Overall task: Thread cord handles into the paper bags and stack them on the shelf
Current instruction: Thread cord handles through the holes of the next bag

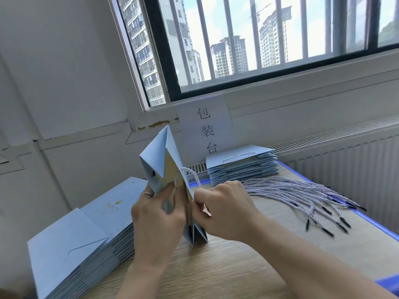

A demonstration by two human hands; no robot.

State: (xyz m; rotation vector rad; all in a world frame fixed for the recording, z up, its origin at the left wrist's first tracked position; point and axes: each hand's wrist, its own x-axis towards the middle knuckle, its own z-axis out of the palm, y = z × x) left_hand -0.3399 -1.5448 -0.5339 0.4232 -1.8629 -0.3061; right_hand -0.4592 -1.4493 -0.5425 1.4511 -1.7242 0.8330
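Note:
A light blue paper bag [158, 160] stands on edge on the wooden table [226, 268], partly folded, a punched hole showing on its side. My left hand [155, 214], with a ring on one finger, grips the bag's left face. My right hand [224, 210] pinches a white twisted cord [190, 172] that loops out of the bag's top edge. A bundle of loose cords [302, 194] with black tips lies to the right of my right hand.
A tall stack of flat blue bags [86, 238] lies at the left. A shorter stack of bags with handles [241, 167] sits at the back by a paper sign [205, 128]. Behind are a radiator [345, 152] and a barred window.

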